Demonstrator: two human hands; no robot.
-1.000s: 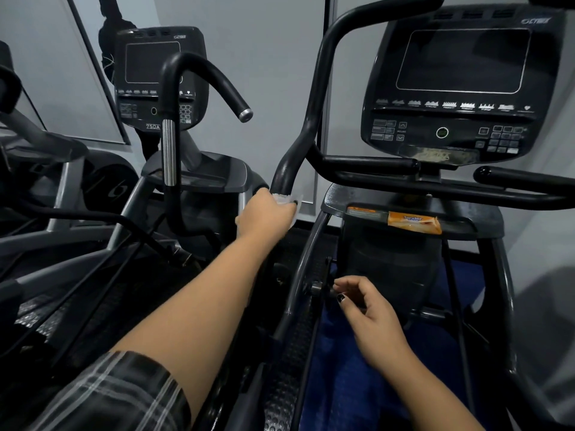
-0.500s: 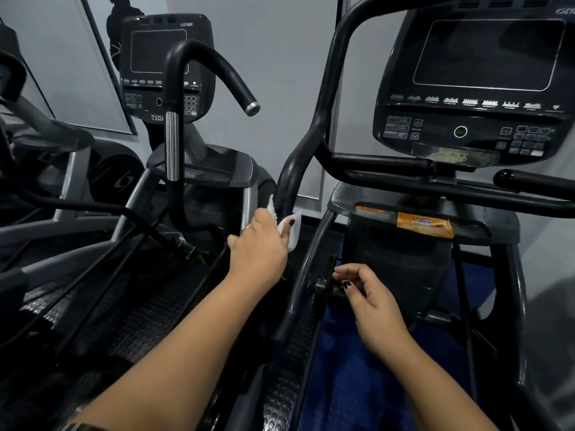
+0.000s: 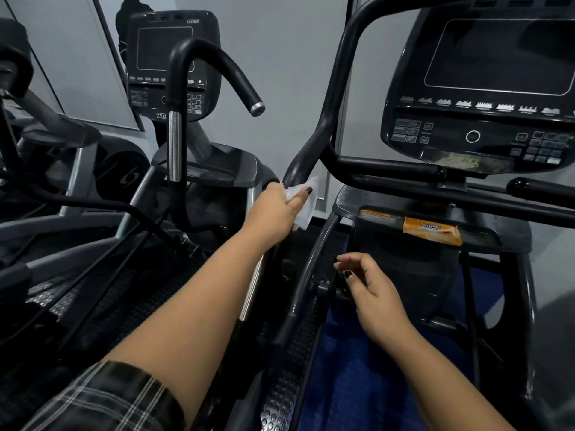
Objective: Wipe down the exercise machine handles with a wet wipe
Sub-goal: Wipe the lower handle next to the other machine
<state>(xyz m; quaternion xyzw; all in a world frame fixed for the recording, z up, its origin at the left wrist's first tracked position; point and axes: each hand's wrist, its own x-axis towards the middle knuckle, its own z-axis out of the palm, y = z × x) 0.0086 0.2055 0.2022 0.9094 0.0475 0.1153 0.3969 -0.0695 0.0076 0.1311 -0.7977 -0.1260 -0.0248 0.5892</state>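
My left hand (image 3: 277, 209) grips a white wet wipe (image 3: 306, 202) wrapped around the lower part of the black curved handle (image 3: 329, 98) of the machine in front of me. The wipe's loose end hangs down past my thumb. My right hand (image 3: 370, 284) hovers lower, near the machine's frame, with its fingers loosely curled and nothing in them. An orange pack of wipes (image 3: 432, 230) lies on the tray under the console (image 3: 485, 88).
A second machine stands to the left with its own console (image 3: 168, 63) and a curved black handle (image 3: 217, 66) with a chrome section. Horizontal black bars (image 3: 389, 168) run under the right console. Blue flooring (image 3: 357, 368) shows below my right arm.
My left hand slid down the handle with the wipe, then back up to just below the bend. My right hand stayed in about the same place, its fingers a little more spread.
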